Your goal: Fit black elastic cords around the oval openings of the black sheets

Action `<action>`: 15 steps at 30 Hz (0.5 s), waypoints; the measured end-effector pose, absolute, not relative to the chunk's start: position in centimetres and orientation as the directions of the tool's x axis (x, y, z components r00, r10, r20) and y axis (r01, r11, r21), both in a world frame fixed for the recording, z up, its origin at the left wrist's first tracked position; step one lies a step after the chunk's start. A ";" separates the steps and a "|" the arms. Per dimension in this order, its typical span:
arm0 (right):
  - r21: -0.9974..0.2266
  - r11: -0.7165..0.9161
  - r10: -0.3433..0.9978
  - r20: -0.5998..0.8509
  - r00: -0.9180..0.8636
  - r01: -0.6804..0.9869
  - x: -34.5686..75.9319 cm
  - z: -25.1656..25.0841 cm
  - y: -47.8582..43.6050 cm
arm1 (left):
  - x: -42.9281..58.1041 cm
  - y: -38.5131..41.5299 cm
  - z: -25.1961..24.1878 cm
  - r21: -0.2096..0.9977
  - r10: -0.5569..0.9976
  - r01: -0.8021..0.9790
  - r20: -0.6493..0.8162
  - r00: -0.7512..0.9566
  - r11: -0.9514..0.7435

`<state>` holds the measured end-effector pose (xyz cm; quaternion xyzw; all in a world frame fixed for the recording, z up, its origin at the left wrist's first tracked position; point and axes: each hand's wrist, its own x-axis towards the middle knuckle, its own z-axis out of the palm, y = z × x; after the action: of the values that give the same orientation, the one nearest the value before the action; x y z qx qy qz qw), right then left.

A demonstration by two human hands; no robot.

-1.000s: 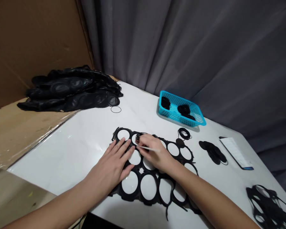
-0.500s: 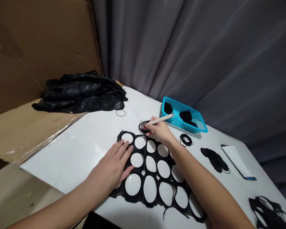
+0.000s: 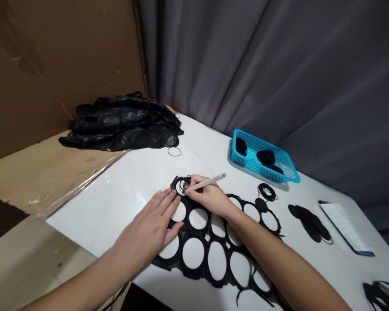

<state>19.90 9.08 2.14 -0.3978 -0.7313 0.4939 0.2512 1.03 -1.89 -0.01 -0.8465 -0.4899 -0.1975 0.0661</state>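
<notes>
A black sheet [image 3: 202, 247] full of large round and oval holes lies on the white table. My left hand [image 3: 152, 220] rests flat on the sheet's left side, fingers stretched out. My right hand [image 3: 207, 195] is closed around a slim white pen-like stick [image 3: 210, 181]; its tip is hidden by the fingers. At these fingertips, over the top left hole, is a small bunch of thin black rings [image 3: 183, 183]. The fingers hide part of the bunch, and my right forearm covers part of the sheet.
A pile of black sheets [image 3: 123, 125] lies at the back left, near a single thin ring [image 3: 174, 151]. A blue basket [image 3: 262, 175] holds black bundles. To the right are a black coil [image 3: 267, 192], black oval pieces [image 3: 311, 224] and a clipboard-like item with paper [image 3: 342, 222].
My right hand has moved left and toward me with the stick, bringing the bunch of rings from beyond the sheet to its top left hole. My left hand stays flat. The view has shifted slightly.
</notes>
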 end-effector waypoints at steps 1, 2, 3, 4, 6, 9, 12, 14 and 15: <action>-0.925 0.192 0.823 -0.030 -0.567 0.328 19.9 2.1 9.0 | 1.0 -1.9 0.0 0.082 0.804 0.855 0.396 0.444 -0.512; -0.929 0.186 0.817 -0.036 -0.576 0.321 19.9 2.1 9.0 | 1.0 -1.9 0.0 0.083 0.805 0.854 0.392 0.446 -0.514; -0.932 0.181 0.811 -0.040 -0.584 0.315 19.9 2.1 9.0 | 1.0 -1.9 0.0 0.087 0.807 0.853 0.386 0.447 -0.515; -0.933 0.179 0.805 -0.044 -0.591 0.313 19.9 2.1 9.0 | 1.0 -1.8 0.0 0.092 0.808 0.852 0.382 0.448 -0.515; -0.932 0.180 0.797 -0.050 -0.601 0.316 19.8 2.2 9.0 | 1.1 -1.8 0.0 0.101 0.812 0.851 0.376 0.447 -0.515; -0.925 0.192 0.795 -0.049 -0.604 0.327 19.8 2.2 8.9 | 1.1 -1.7 0.1 0.098 0.814 0.853 0.371 0.447 -0.513; -0.918 0.206 0.797 -0.043 -0.603 0.338 19.8 2.3 8.9 | 1.1 -1.7 0.2 0.079 0.809 0.853 0.371 0.456 -0.517; -0.915 0.210 0.797 -0.044 -0.602 0.345 19.8 2.3 8.9 | 1.1 -1.7 0.3 0.070 0.805 0.852 0.374 0.461 -0.520; -0.911 0.220 0.796 -0.039 -0.604 0.349 19.8 2.4 8.9 | 1.1 -1.7 0.3 0.068 0.805 0.852 0.375 0.460 -0.519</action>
<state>19.76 8.95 2.39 -0.3831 -0.7475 0.4931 0.2267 1.06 -1.69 0.25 -0.8519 -0.4863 -0.1834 0.0645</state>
